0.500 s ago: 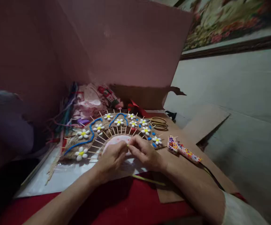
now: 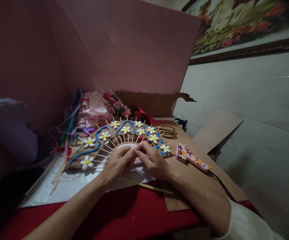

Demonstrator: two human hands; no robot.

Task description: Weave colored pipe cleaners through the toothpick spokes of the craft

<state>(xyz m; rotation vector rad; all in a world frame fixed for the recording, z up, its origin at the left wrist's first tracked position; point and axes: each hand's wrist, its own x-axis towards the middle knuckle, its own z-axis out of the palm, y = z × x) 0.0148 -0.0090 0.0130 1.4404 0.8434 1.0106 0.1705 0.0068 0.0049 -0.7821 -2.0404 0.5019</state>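
Observation:
A half-round woven jute fan (image 2: pixel 101 148) with wooden sticks, white-and-yellow flowers and blue cord lies on a white sheet (image 2: pixel 69 186). My left hand (image 2: pixel 116 165) and my right hand (image 2: pixel 152 160) meet over its pale pink centre, fingertips pinched together at the inner rim. What the fingertips pinch is too small to make out. A thin yellow-green stick (image 2: pixel 147 186) lies just below my hands on the sheet's edge.
A glue gun (image 2: pixel 191 158) covered in bright dots lies right of the fan on brown cardboard (image 2: pixel 209 183), its black cord trailing right. Scissors (image 2: pixel 168 130) lie behind it. Pipe cleaners, cloth scraps and a pink board (image 2: pixel 134 50) stand behind. Red cloth (image 2: pixel 124 216) covers the near edge.
Both hands have shifted slightly up and left along the fan's inner rim, fingertips still pinched together. The view has drifted a little.

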